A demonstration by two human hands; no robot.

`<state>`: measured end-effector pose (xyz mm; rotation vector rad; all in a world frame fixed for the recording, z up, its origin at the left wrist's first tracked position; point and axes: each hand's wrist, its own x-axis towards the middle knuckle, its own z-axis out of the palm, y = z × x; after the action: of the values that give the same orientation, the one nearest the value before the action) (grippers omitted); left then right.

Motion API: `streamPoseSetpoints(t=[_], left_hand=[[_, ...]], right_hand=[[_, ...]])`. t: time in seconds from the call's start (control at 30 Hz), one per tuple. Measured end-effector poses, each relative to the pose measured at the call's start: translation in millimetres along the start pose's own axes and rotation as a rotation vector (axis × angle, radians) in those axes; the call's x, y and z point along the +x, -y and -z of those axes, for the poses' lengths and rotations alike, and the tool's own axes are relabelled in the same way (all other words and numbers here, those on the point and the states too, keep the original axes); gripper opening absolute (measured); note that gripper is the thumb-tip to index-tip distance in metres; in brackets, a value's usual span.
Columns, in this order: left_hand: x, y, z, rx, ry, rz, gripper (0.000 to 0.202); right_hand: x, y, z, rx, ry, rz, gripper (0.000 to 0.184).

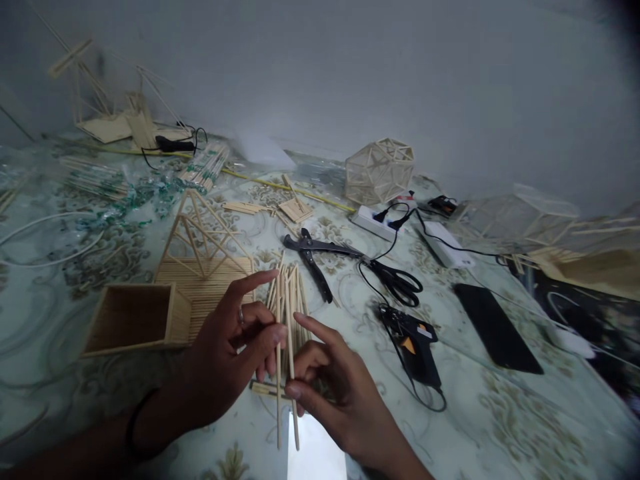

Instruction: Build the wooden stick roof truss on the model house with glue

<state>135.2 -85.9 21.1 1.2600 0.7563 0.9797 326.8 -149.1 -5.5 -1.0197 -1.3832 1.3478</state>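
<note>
My left hand (235, 343), with a ring on one finger, pinches a thin wooden stick (279, 407) between thumb and fingers. Beside it, my right hand (333, 393) holds a second wooden stick (294, 407) near its lower part. The two sticks run nearly parallel, pointing away from me. Beneath and beyond them lies a pile of loose sticks (303, 300), partly hidden by my hands. To the left stands a model with a slatted base (213, 290), a triangular stick frame (193, 230) and an open-fronted wooden box (173, 320).
Right of my hands lie a black hand cutter (314, 263), scissors (397, 283), a hot glue gun (417, 347) and a phone (495, 327). Behind are a power strip (375, 223) and a many-sided stick frame (380, 172). Bagged sticks (205, 165) lie back left; a white sheet (315, 450) is in front.
</note>
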Motion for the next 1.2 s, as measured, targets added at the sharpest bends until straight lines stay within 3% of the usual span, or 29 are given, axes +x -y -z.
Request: streamPoseSetpoints(t=[0.4, 0.87, 1.2], left_hand=[[0.9, -1.0, -0.3, -0.04, 0.011, 0.029, 0.054], [4.3, -2.4, 0.0, -0.048, 0.005, -0.024, 0.036], [4.4, -5.1, 0.5, -0.018, -0.011, -0.008, 0.038]], right_hand=[[1.8, 0.4, -0.1, -0.091, 0.001, 0.094, 0.072], [2.9, 5.0, 1.2, -0.18, 0.017, 0.132, 0.071], [3.8, 5.9, 3.8, -0.249, 0.034, 0.136, 0.072]])
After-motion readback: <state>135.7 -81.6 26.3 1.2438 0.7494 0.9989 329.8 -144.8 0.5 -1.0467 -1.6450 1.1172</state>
